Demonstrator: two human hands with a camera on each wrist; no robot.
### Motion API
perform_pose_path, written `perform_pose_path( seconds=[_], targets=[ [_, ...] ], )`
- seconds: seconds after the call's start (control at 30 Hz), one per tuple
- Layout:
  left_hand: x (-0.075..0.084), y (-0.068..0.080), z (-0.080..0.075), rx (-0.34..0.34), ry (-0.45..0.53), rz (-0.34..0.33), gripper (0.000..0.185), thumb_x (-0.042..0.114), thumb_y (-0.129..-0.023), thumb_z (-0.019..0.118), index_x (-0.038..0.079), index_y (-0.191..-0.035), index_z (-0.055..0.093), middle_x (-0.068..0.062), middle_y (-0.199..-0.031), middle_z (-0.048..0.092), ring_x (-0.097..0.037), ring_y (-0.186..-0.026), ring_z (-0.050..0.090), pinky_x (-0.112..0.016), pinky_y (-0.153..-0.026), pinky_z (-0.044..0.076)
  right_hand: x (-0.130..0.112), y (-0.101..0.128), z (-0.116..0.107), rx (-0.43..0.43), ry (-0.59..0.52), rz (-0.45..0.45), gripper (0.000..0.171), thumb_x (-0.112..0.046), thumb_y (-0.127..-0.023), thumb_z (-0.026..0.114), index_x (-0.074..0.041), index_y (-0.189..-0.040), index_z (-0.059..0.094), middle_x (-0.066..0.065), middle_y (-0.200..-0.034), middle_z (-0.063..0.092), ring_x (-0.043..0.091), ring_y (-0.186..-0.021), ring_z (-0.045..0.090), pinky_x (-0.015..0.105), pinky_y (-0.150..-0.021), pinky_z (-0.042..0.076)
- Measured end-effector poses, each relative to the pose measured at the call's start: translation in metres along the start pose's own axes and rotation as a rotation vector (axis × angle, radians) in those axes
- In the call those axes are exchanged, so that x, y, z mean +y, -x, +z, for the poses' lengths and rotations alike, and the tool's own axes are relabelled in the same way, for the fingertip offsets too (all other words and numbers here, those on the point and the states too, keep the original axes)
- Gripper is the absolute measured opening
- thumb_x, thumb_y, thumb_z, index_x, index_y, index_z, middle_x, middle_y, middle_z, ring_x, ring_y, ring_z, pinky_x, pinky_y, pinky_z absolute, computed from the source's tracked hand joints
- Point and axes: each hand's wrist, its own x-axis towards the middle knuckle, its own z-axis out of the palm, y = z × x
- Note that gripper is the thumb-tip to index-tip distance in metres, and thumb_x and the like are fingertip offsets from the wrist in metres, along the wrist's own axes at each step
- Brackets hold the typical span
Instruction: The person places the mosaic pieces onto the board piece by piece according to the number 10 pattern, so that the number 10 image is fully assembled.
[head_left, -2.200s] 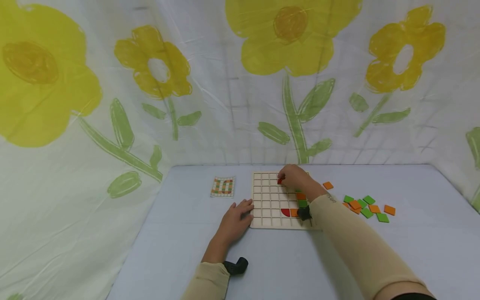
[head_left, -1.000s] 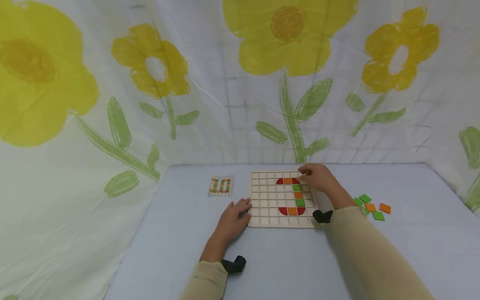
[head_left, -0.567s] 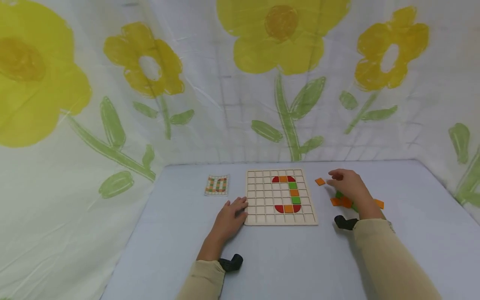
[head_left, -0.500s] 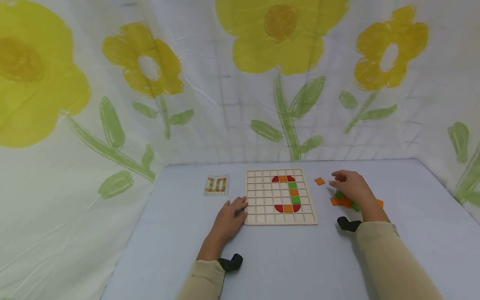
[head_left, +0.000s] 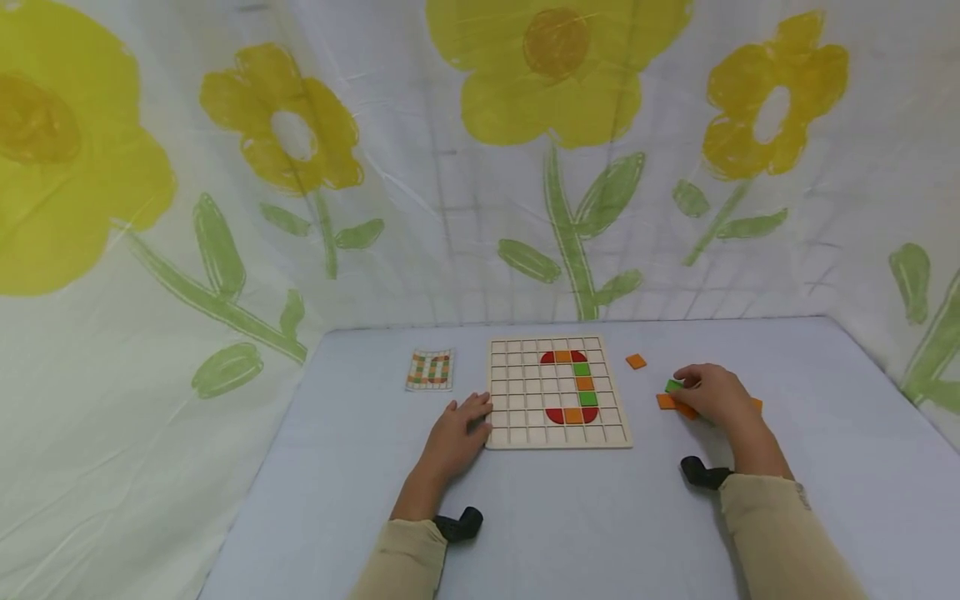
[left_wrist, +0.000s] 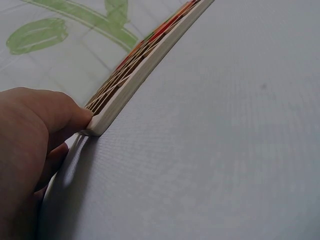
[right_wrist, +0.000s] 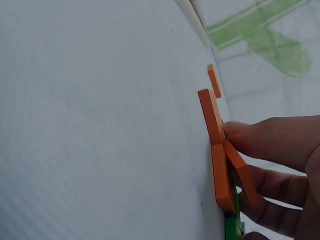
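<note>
Movement since the earlier frame: right hand (head_left: 716, 398) lowered to the loose tiles (right_wrist: 222, 177).
Loose tiles: orange and green cluster, right of centre in the head view.
Right-hand spacing: fingers narrow, touching the cluster; whether one tile is pinched, cannot tell.
Step in hand: apparently tile selection; next move calls for separating a single tile.
Grid board (head_left: 517, 400): mid-frame, partly filled.
Left hand (head_left: 453, 437): fingers extended, touching the board's left edge.
Pattern card (head_left: 431, 369): left of the board.
</note>
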Motion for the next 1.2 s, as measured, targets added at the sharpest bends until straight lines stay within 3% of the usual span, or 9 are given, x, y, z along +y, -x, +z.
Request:
perform_pose_path(
  seconds=[0.3,0.43,0.73,1.2],
  targets=[
    [-0.001,0.001,0.001,-0.004,0.014,-0.01,0.037,0.02,-0.095,0.063,0.011,-0.131,0.064,0.001,-0.147,0.052,-0.02,-0.142,0.042,-0.045,-0.125,0.02,-0.001,0.002,0.004,-0.011,-0.007,0.062,0.051,-0.026,-0.094,0.062,0.007,-0.132,0.056,0.029,-0.126,0.058,0.042,-0.111,0.055,0.053,-0.091,0.051],
    [-0.001,0.0,0.001,-0.008,0.009,-0.01,0.037,0.021,-0.096,0.062,0.011,-0.132,0.064,0.002,-0.148,0.051,-0.02,-0.142,0.041,-0.045,-0.125,0.02,0.0,0.002,0.004,-0.02,-0.029,0.073,0.049,-0.022,-0.093,0.061,0.007,-0.133,0.055,0.029,-0.127,0.058,0.041,-0.109,0.056,0.052,-0.089,0.052],
    [0.0,0.0,0.0,-0.003,0.005,-0.015,0.037,0.02,-0.095,0.063,0.011,-0.131,0.064,0.002,-0.147,0.052,-0.02,-0.142,0.042,-0.045,-0.125,0.02,0.001,0.0,0.008,0.029,-0.033,0.1,0.054,-0.032,-0.09,0.068,0.007,-0.127,0.06,0.03,-0.126,0.057,0.042,-0.109,0.053,0.055,-0.091,0.05],
    [0.003,0.001,-0.002,-0.003,0.011,-0.014,0.037,0.02,-0.095,0.063,0.011,-0.131,0.064,0.002,-0.147,0.051,-0.021,-0.142,0.042,-0.046,-0.124,0.02,0.004,-0.002,0.013,0.082,-0.023,0.043,0.053,-0.035,-0.09,0.07,0.005,-0.125,0.062,0.025,-0.114,0.062,0.033,-0.095,0.057,0.042,-0.077,0.053]
  ],
)
